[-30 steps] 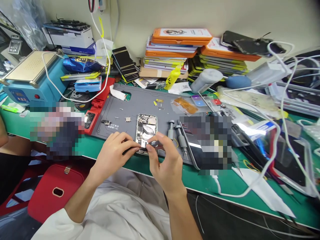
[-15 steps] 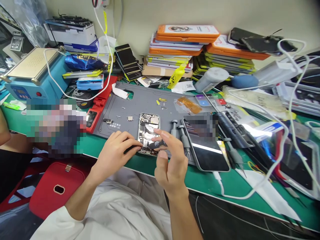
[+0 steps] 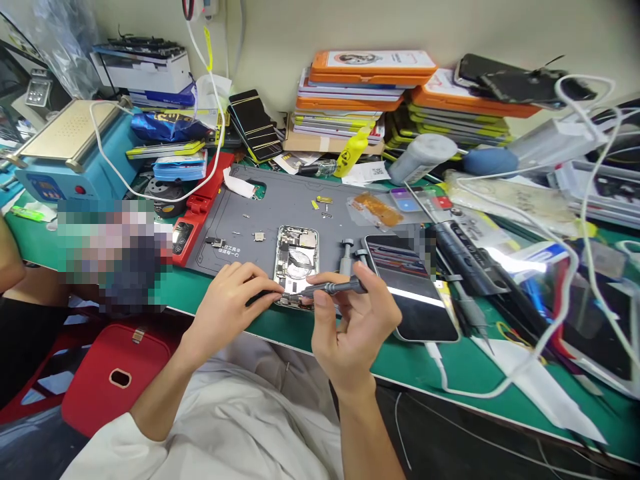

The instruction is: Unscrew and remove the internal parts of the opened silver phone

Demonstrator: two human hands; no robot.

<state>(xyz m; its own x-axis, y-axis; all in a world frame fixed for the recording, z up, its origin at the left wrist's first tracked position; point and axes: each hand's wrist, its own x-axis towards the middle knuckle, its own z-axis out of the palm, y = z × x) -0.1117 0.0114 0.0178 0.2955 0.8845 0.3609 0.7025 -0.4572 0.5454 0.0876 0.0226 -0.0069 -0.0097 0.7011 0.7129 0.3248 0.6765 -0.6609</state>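
An opened phone (image 3: 297, 260) with its insides showing lies on a grey work mat (image 3: 280, 207). My left hand (image 3: 233, 303) rests at the phone's lower left corner, fingers closed on a thin dark tool whose tip touches the phone's lower edge. My right hand (image 3: 353, 320) holds a grey precision screwdriver (image 3: 333, 288) nearly level between thumb and fingers, its tip pointing left at the phone's bottom end. Two more grey screwdrivers (image 3: 346, 257) lie on the mat just right of the phone.
A phone with a glossy screen (image 3: 415, 300) lies right of the mat. Small screws and parts (image 3: 320, 203) dot the mat. Stacked orange boxes (image 3: 360, 87) line the wall. White cables (image 3: 560, 280) cross the green table (image 3: 450, 363) at right. A blue machine (image 3: 55, 153) stands far left.
My right hand turned the screwdriver from upright on the phone to lying nearly level, the hand shifting slightly right and opening its grip around the handle. My left hand stayed put.
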